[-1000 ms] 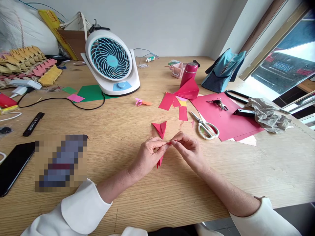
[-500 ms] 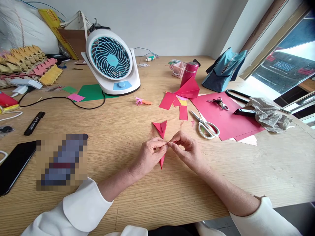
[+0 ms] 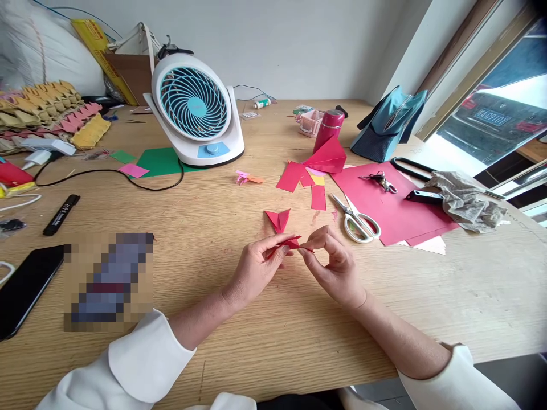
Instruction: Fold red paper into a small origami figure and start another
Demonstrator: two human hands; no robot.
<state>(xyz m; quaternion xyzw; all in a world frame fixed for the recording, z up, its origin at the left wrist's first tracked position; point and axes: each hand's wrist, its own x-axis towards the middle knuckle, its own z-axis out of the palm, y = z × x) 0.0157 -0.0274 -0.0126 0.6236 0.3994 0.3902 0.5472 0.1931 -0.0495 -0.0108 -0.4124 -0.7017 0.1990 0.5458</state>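
My left hand [image 3: 260, 261] pinches a small piece of folded red paper [image 3: 291, 243] between thumb and fingers, just above the wooden table. At the paper's right end, the thumb and forefinger of my right hand [image 3: 332, 265] are closed on its edge. Part of the fold is hidden by my fingers. Just beyond my hands lies another folded red paper piece [image 3: 278, 221], with two points spread outward. White-handled scissors [image 3: 356, 219] rest on the table to the right of my right hand, their blades towards the back left.
Red paper scraps [image 3: 292, 176] lie behind my hands, near a red bottle [image 3: 330, 130]. Large red sheets [image 3: 376, 196] carry keys [image 3: 384, 182] at right. A white fan [image 3: 196, 108] stands at back left. A marker [image 3: 61, 215] and black phone [image 3: 29, 290] lie left.
The folded paper in my hands has turned from pointing towards me to lying sideways, with more of it showing. My right hand has shifted slightly right.
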